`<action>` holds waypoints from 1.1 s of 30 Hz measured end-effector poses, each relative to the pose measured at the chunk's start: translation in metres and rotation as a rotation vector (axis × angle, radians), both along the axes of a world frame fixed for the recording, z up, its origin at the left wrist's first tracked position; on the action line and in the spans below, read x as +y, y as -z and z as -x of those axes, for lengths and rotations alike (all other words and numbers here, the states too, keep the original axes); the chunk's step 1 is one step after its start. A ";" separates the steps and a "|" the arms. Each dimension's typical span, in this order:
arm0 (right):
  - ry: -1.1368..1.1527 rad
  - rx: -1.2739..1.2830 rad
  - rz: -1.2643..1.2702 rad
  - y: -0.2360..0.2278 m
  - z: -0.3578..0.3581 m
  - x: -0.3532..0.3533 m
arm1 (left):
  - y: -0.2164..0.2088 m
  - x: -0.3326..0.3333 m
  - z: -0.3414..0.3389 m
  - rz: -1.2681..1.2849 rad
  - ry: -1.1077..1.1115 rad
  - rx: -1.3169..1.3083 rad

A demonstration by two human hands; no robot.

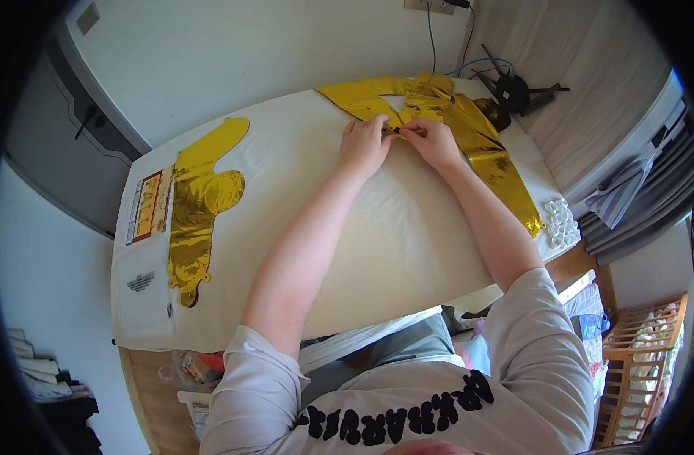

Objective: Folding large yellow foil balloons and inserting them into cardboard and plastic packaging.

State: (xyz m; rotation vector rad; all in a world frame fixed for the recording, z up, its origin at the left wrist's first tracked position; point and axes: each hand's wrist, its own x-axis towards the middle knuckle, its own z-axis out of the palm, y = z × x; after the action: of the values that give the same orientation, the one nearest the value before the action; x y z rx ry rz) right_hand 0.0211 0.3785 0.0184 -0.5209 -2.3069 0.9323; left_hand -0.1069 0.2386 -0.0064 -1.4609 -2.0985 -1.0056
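Note:
At the far middle of the table, my left hand (364, 145) and my right hand (434, 142) meet with fingertips pinched together. They grip the near edge of a deflated gold foil balloon (482, 129), which lies crumpled and spread across the far right. A small dark bit shows between the fingertips; I cannot make out what it is. Another flat gold foil balloon (193, 199) with rounded lobes rests on the left side of the table, apart from both hands.
The pale-covered table (362, 250) bears a clear plastic packet (144, 292), a picture card (150, 205) and several white rolls (561, 225) at its right edge. A black router-like device (511, 94) with cables stands in the far right corner. A wooden crib (639, 364) is at the lower right.

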 end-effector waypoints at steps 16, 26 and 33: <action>0.042 0.025 0.163 0.000 0.003 0.012 | 0.000 0.001 -0.009 0.133 0.030 0.121; 0.100 0.158 0.116 0.009 0.005 0.020 | -0.001 -0.002 -0.014 0.109 -0.026 0.142; 0.068 -0.135 -0.424 0.000 -0.015 0.009 | -0.001 -0.002 -0.008 0.255 -0.018 0.113</action>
State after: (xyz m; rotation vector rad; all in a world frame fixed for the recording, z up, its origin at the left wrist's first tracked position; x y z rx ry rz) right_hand 0.0361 0.3872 0.0189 -0.4855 -2.4958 0.3650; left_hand -0.0992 0.2370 -0.0057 -1.5732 -2.2158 -0.6500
